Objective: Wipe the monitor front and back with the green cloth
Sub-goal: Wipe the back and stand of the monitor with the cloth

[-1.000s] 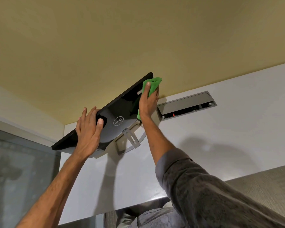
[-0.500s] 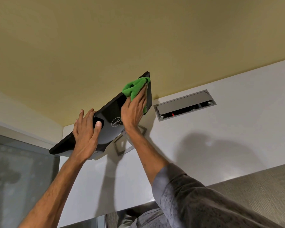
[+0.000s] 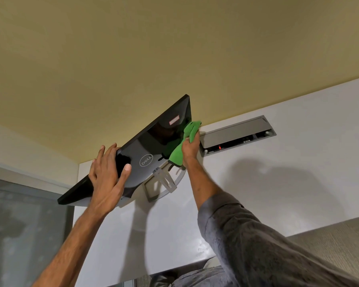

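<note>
Fingers, left hand: spread, steadying our glossy black monitor (centre frame); right hand clutches crumpled green cloth, wiping its back.

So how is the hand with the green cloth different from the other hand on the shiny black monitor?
The right hand grips the bunched green cloth; the left hand lies flat, fingers straight and spread. The right hand is by the glossy black monitor's raised end; the left hand is nearer its lower end. Both reach up to the monitor's back.
</note>
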### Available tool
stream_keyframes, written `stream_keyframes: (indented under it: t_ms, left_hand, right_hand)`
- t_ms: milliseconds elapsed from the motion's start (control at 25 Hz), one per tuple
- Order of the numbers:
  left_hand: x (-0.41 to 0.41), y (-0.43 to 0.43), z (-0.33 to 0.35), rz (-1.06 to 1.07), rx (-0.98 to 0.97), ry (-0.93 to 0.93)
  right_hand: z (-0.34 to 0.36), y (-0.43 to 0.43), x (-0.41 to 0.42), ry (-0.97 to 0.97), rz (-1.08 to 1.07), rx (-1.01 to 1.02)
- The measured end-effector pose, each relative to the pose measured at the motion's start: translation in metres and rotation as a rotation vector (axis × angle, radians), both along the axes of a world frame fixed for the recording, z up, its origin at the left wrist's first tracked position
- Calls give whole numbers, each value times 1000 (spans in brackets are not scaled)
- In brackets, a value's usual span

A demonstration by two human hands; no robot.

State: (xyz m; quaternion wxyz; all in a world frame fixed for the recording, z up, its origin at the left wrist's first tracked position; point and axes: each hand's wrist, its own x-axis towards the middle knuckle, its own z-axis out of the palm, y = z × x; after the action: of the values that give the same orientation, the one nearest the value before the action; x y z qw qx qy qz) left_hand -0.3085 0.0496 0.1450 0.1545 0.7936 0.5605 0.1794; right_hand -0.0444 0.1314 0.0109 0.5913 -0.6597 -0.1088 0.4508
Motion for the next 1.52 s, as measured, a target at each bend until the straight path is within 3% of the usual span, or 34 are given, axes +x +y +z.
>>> stream_keyframes:
  t_ms: [440, 520, 720, 800, 1000, 1240, 1360, 1520]
  left_hand:
    - [1, -5, -2, -10, 9, 17]
    - [1, -6, -1, -10, 4, 12]
    - [2, -4, -1, -17, 13, 25]
    - [2, -3, 0, -19, 8, 28]
    - [5, -6, 1, -2, 11, 18]
    - [6, -8, -1, -2, 37, 66]
    - [4, -7, -2, -13, 57, 103]
    - [5, -5, -4, -4, 70, 121]
  right_hand:
    - [-18, -40, 1, 239, 218, -170]
    - [3, -35, 15, 180, 187, -125]
    - [49, -13, 44, -240, 113, 184]
    - [53, -9, 43, -280, 125, 227]
    - [2, -23, 28, -147, 271, -78]
    - [-38, -22, 28, 39, 447, -299]
    - [-41, -27, 25, 169, 411, -265]
    - [-2, -12, 32, 43, 237, -129]
